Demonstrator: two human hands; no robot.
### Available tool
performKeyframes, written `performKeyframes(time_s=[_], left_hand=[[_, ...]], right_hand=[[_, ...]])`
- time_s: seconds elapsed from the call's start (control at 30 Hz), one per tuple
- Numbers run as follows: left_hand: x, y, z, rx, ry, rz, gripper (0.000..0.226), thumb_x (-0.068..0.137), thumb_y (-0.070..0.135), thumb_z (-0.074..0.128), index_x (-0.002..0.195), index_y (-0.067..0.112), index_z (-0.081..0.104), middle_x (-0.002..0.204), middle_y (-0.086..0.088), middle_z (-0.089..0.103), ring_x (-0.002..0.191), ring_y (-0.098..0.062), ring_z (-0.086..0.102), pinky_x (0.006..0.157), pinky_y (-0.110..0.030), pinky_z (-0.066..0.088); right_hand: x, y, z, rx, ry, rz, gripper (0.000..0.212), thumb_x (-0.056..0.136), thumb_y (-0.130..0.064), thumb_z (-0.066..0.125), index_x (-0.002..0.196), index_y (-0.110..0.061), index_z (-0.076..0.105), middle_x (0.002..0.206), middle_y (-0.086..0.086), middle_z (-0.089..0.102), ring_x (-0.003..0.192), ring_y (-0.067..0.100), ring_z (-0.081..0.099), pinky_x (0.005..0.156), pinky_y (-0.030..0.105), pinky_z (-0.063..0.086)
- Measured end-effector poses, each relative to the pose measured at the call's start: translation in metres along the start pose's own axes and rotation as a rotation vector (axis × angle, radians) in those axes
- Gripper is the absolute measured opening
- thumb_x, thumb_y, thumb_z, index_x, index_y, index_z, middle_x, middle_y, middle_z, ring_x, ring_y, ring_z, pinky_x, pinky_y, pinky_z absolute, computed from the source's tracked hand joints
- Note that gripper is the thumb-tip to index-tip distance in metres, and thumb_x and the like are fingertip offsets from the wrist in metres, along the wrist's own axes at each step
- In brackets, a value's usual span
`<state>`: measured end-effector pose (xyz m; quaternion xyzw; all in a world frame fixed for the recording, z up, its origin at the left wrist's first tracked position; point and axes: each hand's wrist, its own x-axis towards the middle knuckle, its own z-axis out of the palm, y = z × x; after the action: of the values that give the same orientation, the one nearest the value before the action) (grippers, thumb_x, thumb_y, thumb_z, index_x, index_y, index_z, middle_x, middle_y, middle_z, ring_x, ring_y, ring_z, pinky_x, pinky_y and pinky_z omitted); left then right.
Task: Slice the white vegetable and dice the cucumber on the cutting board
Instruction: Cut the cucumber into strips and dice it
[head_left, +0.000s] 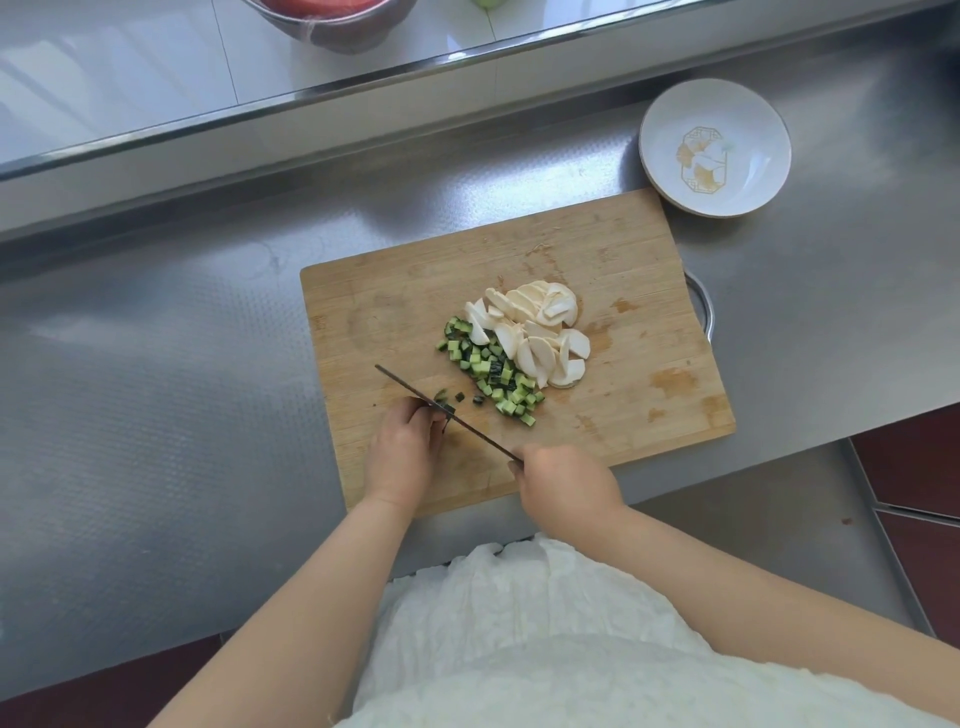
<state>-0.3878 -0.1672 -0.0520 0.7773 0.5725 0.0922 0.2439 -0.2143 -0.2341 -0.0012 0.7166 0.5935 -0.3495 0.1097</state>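
On the board (623, 291), the right hand (563, 486) has its fingers wrapped round the knife (441, 410) handle, blade edge-on. The left hand (405, 447) curls its fingers over a last cucumber bit (442, 395) at the blade. Dice (491, 371) lie mid-board, touching white slices (535, 332) on their right. A bowl (714, 148) sits far right on the tabletop (156, 364).

No words, numbers or brand names can be read anywhere; the white dish (715, 147) at two o'clock bears only a gold leaf emblem, without lettering.
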Motion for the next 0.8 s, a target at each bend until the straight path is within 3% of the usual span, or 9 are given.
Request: performKeyframes(time_s=[0.47, 0.67, 0.8], left_hand=[[0.0, -0.003, 0.0, -0.019, 0.004, 0.028, 0.008, 0.081, 0.004, 0.07, 0.087, -0.001, 0.07, 0.092, -0.017, 0.066, 0.083, -0.037, 0.061, 0.059, -0.043, 0.051], [-0.012, 0.001, -0.004, 0.016, 0.007, 0.087, 0.008, 0.074, -0.002, 0.075, 0.077, 0.002, 0.068, 0.079, -0.011, 0.062, 0.07, -0.033, 0.057, 0.048, -0.04, 0.047], [-0.012, 0.0, -0.004, 0.011, -0.005, 0.068, 0.008, 0.075, -0.002, 0.074, 0.081, 0.001, 0.07, 0.084, -0.012, 0.064, 0.075, -0.034, 0.059, 0.052, -0.04, 0.048]], right_hand=[[0.01, -0.01, -0.002, -0.022, -0.139, 0.117, 0.016, 0.09, -0.006, 0.042, 0.09, -0.016, 0.055, 0.067, -0.001, 0.046, 0.058, 0.019, 0.046, 0.044, 0.025, 0.03], [0.013, -0.003, -0.004, 0.203, -0.081, 0.159, 0.025, 0.098, -0.037, 0.042, 0.095, -0.017, 0.057, 0.081, 0.002, 0.058, 0.073, 0.025, 0.057, 0.058, 0.029, 0.044], [0.004, -0.002, 0.002, 0.101, -0.005, 0.066, 0.024, 0.1, -0.032, 0.038, 0.095, -0.018, 0.056, 0.073, 0.001, 0.055, 0.066, 0.024, 0.052, 0.046, 0.027, 0.034]])
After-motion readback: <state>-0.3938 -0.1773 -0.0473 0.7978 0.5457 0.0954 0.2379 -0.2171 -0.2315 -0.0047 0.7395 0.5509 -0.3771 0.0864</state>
